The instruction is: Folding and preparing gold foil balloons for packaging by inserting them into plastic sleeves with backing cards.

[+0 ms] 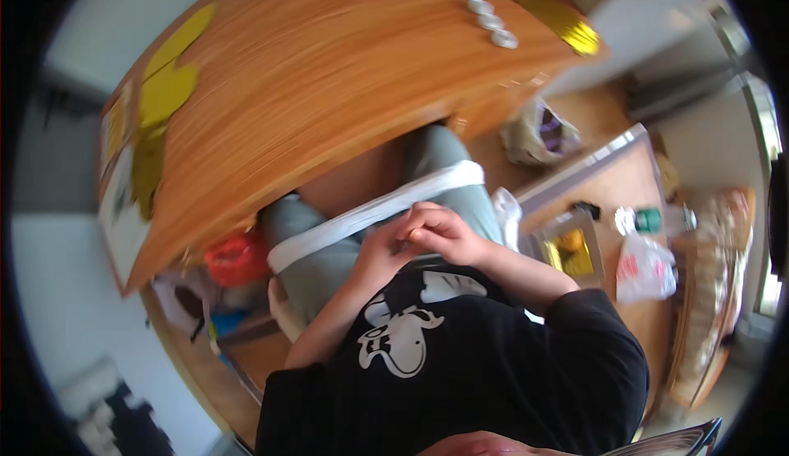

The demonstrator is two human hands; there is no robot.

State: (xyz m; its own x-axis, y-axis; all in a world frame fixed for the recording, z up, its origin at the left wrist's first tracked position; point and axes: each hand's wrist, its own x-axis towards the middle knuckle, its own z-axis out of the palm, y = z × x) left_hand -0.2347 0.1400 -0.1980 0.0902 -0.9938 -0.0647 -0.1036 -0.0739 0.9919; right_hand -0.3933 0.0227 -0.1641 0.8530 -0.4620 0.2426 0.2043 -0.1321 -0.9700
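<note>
Both hands meet over my lap, close to my black shirt. My left hand (383, 252) is closed, and its fingers are partly covered by the other hand. My right hand (444, 232) lies against it with its fingers curled in. Something small and dark (399, 246) shows between the two hands, too blurred to name. Just beyond them a long white strip (370, 213), perhaps folded plastic or cloth, stretches across my thighs.
A wooden desk (288, 86) stands ahead, bearing yellow-gold cut pieces (167, 90), a row of small white rolls (491, 22) and gold foil (575, 32). Bags, including a red one (234, 257) and a white plastic one (645, 268), sit around me. An open box (569, 250) holds gold material.
</note>
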